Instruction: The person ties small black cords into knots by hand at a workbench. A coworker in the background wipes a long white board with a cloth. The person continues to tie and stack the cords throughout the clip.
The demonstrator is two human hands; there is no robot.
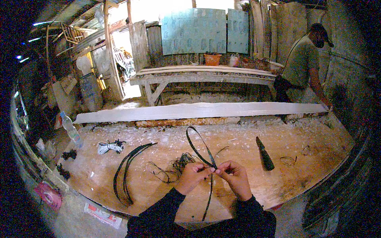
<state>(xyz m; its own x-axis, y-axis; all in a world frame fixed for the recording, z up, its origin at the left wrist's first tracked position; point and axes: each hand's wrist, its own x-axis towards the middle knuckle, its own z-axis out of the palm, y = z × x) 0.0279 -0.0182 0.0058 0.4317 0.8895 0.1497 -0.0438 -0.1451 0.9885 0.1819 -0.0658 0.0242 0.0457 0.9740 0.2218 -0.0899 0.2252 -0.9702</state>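
Observation:
Over the middle of the wooden table (174, 206), my left hand (193, 175) and my right hand (234, 177) meet, fingertips pinched on a thin black strip (195, 143). The strip bends up into a tall loop above my fingers, and its tail hangs down toward the table's near edge. A tangle of dark cord (181, 162) lies just beyond my left hand. Further left are several curved black strips (126, 170). To the right of my right hand lies a dark, tapered object (264, 154), perhaps a knife or its sheath.
A bundle of white cord (111, 147), a clear plastic bottle (70, 129) and dark clumps (63, 170) are at the left. A long white sheet-like strip (198, 111) spans the table's far side. Beyond are a bench (206, 78) with an orange pot (213, 59) and, at right, a person (301, 65).

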